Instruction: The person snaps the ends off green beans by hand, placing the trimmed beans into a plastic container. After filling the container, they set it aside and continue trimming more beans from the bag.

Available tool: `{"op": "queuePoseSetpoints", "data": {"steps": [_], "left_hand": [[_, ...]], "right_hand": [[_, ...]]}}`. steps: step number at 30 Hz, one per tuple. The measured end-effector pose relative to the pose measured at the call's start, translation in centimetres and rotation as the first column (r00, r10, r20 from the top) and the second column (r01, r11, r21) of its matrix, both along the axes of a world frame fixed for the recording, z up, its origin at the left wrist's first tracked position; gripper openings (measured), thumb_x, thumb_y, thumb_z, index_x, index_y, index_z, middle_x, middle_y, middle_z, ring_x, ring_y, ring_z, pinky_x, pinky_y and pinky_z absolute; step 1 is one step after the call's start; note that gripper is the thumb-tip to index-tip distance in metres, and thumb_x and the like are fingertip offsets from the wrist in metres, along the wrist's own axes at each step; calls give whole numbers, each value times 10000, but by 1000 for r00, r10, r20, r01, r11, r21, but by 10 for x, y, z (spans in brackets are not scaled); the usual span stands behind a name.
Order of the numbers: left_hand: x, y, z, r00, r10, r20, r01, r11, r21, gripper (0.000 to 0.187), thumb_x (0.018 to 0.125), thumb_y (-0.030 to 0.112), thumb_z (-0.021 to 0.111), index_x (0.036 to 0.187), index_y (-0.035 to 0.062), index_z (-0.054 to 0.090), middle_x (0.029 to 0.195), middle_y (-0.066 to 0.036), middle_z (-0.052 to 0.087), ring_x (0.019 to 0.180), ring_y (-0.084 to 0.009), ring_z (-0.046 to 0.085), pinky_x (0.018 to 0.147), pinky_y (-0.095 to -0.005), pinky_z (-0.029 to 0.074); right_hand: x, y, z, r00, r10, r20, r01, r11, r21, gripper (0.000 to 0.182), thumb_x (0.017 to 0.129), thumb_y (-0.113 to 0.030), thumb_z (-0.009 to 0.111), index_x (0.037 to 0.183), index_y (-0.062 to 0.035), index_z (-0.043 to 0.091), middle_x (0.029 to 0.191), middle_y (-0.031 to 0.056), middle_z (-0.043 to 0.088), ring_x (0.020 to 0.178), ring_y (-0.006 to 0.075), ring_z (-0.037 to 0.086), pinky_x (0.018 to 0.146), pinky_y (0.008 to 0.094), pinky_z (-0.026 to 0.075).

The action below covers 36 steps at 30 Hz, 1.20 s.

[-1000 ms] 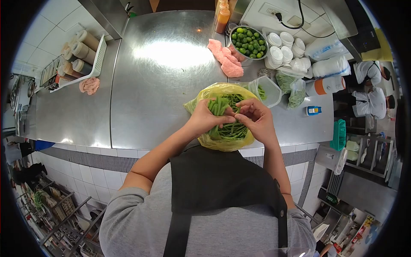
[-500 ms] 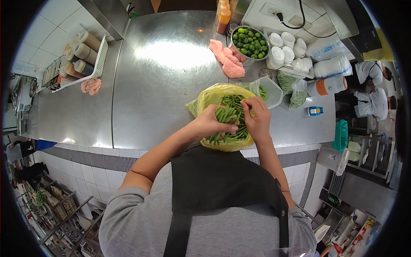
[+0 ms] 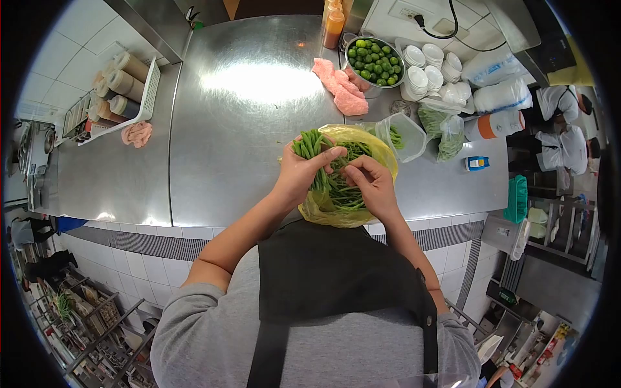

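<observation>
A bunch of green beans (image 3: 313, 143) is gripped in my left hand (image 3: 301, 171), its thumb laid across the stalks above the left side of the bag. More green beans (image 3: 349, 197) lie loose inside an open yellow plastic bag (image 3: 387, 152) at the counter's front edge. Over the right part of that bag is my right hand (image 3: 374, 186), thumb and fingers pinched together close to the beans. Whatever is between those fingertips is too small to tell. Touching the bag's back right side, a clear plastic container (image 3: 413, 143) lies tilted with some green beans in it.
A metal bowl of green limes (image 3: 375, 63) stands at the back beside a pink cloth (image 3: 341, 87). White lidded cups (image 3: 425, 68), bagged greens (image 3: 449, 139) and a blue-and-white item (image 3: 477, 163) are on the right. A white basket (image 3: 150, 90) of sauce bottles sits left. Co-workers (image 3: 569, 145) stand far right.
My left hand has moved left and up with its beans, which now point upward. My right hand has dropped slightly lower and left, toward the beans in the bag.
</observation>
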State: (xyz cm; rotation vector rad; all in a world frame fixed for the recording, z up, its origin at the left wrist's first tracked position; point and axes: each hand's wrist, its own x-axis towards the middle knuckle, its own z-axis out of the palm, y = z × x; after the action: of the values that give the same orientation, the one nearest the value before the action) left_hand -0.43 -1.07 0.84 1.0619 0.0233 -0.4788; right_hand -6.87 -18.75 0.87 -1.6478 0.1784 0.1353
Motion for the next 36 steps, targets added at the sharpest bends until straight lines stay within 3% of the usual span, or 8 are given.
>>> {"op": "queuePoseSetpoints", "data": {"steps": [4,10,13,15,24,28,30,36], "left_hand": [[0,1,-4,994,101,-36,-104,992,-74,175,911,106,748,1018,21,640,931,-85,733,666,-85,592,616,-243,512],[7,11,-9,968,112,-224,-144,981,-130,171,947,135,711,1051,43,611,885,-72,690,681,-88,594,616,-255,525],[11,15,-9,949,94,-302,-149,975,-162,156,952,129,696,1047,55,597,864,-63,680,677,-100,607,622,-263,538],[11,17,-7,937,83,-340,-152,972,-180,146,954,119,688,1043,61,587,864,-64,679,675,-107,615,629,-266,548],[7,15,-5,933,8,-361,-91,972,-215,208,929,56,699,1097,47,577,865,-75,684,717,-132,661,624,-297,580],[4,13,-10,985,-76,-156,61,993,-101,273,869,12,751,1103,19,611,936,-105,715,724,-128,659,633,-284,569],[1,9,-9,994,-93,-63,91,995,-32,282,846,-2,769,1093,8,634,954,-109,723,724,-124,656,636,-276,563],[-12,-3,-16,966,-215,146,180,959,219,200,814,-18,791,992,-1,699,878,-52,709,701,-104,639,635,-262,540]], "right_hand": [[3,2,-2,976,-6,217,61,967,-249,108,907,-70,702,883,25,659,805,64,617,759,154,596,720,290,472],[0,7,29,970,164,177,-167,986,0,100,887,-55,710,871,25,654,774,83,593,723,186,580,706,315,472],[7,-11,15,963,243,115,-206,942,-265,144,913,-99,693,854,27,655,775,105,610,722,244,606,719,354,491],[10,-15,1,943,323,-81,-295,694,-657,62,887,-42,709,907,2,670,922,120,616,788,252,630,745,351,506],[-6,3,-19,868,494,58,-219,484,-847,96,781,-45,690,828,-9,615,965,148,536,947,340,596,827,454,512],[2,-3,-1,906,374,197,-154,727,-670,101,781,-26,695,838,-2,616,913,130,558,875,306,610,776,413,518],[7,-12,4,970,173,171,-66,864,-499,93,838,13,702,915,-10,656,892,58,631,797,158,651,715,299,532],[8,-8,16,995,-37,93,38,999,-9,89,882,-59,717,942,-6,678,846,23,688,772,85,616,733,249,482]]}}
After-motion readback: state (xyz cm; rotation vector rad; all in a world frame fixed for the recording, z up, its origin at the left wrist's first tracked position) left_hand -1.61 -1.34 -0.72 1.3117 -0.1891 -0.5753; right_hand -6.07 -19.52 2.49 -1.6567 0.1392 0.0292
